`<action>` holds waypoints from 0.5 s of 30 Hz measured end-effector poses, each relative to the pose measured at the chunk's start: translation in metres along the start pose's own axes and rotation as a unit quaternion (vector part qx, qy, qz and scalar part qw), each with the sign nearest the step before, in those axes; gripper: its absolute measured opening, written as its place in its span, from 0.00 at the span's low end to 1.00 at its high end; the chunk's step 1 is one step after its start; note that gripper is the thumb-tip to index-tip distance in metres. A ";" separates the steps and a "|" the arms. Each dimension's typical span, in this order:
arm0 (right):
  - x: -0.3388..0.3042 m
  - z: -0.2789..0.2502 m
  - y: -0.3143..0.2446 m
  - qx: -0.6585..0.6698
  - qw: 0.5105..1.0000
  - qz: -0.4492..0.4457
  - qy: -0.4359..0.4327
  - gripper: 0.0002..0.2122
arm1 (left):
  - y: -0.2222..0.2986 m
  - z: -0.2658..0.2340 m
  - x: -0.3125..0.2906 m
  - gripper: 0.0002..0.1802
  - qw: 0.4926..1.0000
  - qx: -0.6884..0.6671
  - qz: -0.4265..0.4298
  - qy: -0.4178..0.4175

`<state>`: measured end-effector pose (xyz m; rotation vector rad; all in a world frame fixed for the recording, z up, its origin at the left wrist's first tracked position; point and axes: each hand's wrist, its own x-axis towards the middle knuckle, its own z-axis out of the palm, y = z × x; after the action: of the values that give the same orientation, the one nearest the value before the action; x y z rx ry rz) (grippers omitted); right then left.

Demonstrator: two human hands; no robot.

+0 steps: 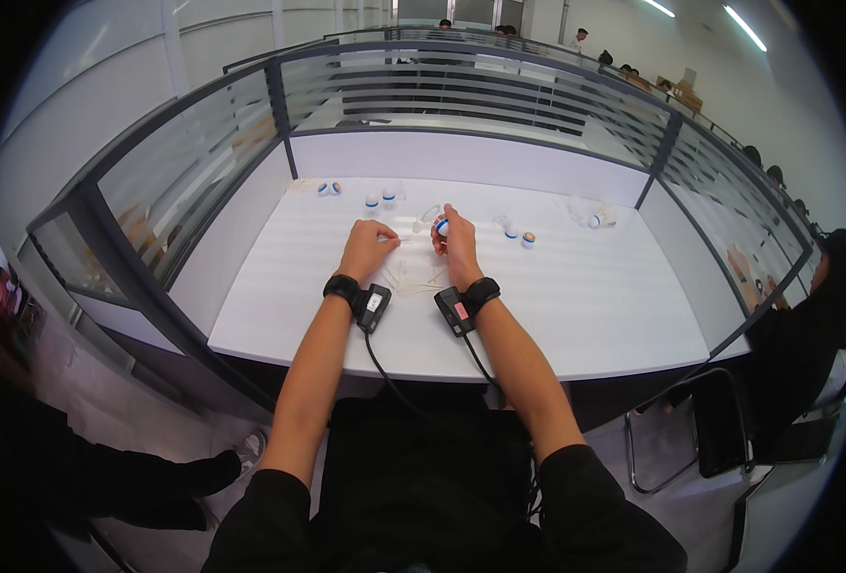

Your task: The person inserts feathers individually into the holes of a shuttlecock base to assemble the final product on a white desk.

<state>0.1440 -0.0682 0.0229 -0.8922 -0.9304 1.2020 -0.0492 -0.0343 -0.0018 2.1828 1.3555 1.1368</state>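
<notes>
My right hand [458, 250] is wrapped round a small round container [442, 227] with a white and blue band, held above the table. My left hand [368, 248] is just to its left, thumb and fingers pinched together; whatever is between the fingertips is too small to make out. Thin pale sticks [423, 286] lie scattered on the white table [556, 325] below and between my hands. Beyond the hands rests a small clear and pale object [427, 220], its kind unclear.
Two blue-banded containers [373, 201] stand past my left hand, with two small caps [329, 189] farther left. To the right are two more small blue-banded pieces [528, 241] and a clear container [597, 221] lying down. Framed partitions [480, 143] enclose the table; a person sits at the right.
</notes>
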 end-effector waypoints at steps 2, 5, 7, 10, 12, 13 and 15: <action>0.001 -0.003 0.000 -0.011 1.000 0.005 0.004 0.17 | 0.003 0.004 -0.002 0.09 0.995 0.067 -0.006 0.071; 0.001 -0.001 0.002 -0.005 1.000 -0.007 -0.014 0.16 | -0.003 -0.003 -0.001 0.08 0.997 0.059 -0.024 0.044; 0.003 -0.006 0.003 -0.005 1.000 -0.013 -0.012 0.16 | 0.002 0.004 0.000 0.08 0.996 0.065 -0.014 0.054; -0.001 -0.001 0.001 -0.008 1.000 -0.016 -0.015 0.16 | -0.003 0.005 -0.002 0.08 0.995 0.072 -0.014 0.066; -0.002 0.001 0.000 -0.009 1.000 -0.017 -0.010 0.15 | -0.003 0.005 -0.002 0.07 0.995 0.071 -0.017 0.061; -0.001 -0.002 0.001 -0.016 1.000 -0.022 -0.014 0.15 | 0.000 0.006 -0.002 0.06 0.994 0.092 -0.002 0.052; 0.000 -0.003 0.003 -0.021 0.999 -0.029 -0.018 0.15 | 0.001 0.005 0.001 0.06 0.992 0.114 0.015 0.044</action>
<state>0.1455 -0.0677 0.0192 -0.8732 -1.0075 1.1565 -0.0447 -0.0338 -0.0038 2.3417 1.5634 1.1506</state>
